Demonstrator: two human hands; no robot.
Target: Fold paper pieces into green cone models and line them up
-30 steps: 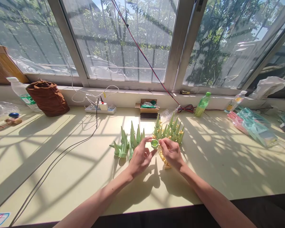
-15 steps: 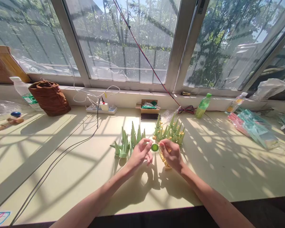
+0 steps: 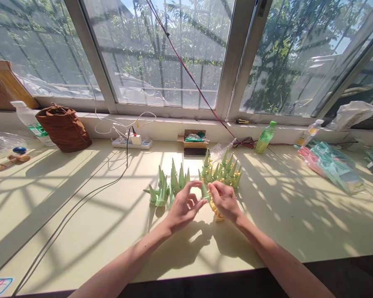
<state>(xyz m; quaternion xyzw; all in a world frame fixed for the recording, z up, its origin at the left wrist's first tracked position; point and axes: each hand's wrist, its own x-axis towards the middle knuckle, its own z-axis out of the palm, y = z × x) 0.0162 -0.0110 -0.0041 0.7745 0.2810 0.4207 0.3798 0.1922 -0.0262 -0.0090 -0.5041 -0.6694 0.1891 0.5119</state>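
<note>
A green plastic cone [image 3: 204, 191] stands nearly upright between the fingertips and thumb of my left hand [image 3: 182, 207], wide end down. Just to its right, my right hand [image 3: 227, 202] is closed in a pinch against the cone's side; whatever its fingertips hold is hidden or too small to name. Under and beside the right hand lie small yellow pieces [image 3: 218, 216]. Behind my left hand stands a group of loose green cones [image 3: 162, 191], one of them on its side. Beyond my right hand is a cluster of green cones with yellow parts [image 3: 225, 170].
Along the window wall stand a small open cardboard box [image 3: 195, 142], a power strip [image 3: 146, 143], a green bottle [image 3: 265, 138] and a brown cloth bag [image 3: 63, 128]. Dark cables [image 3: 81, 198] cross the table's left side. Plastic-bagged items [image 3: 332, 163] lie at right.
The cone has turned from showing its round open base to standing point-up. My left thumb has moved down beneath it, with the fingers above. My right hand has barely moved.
</note>
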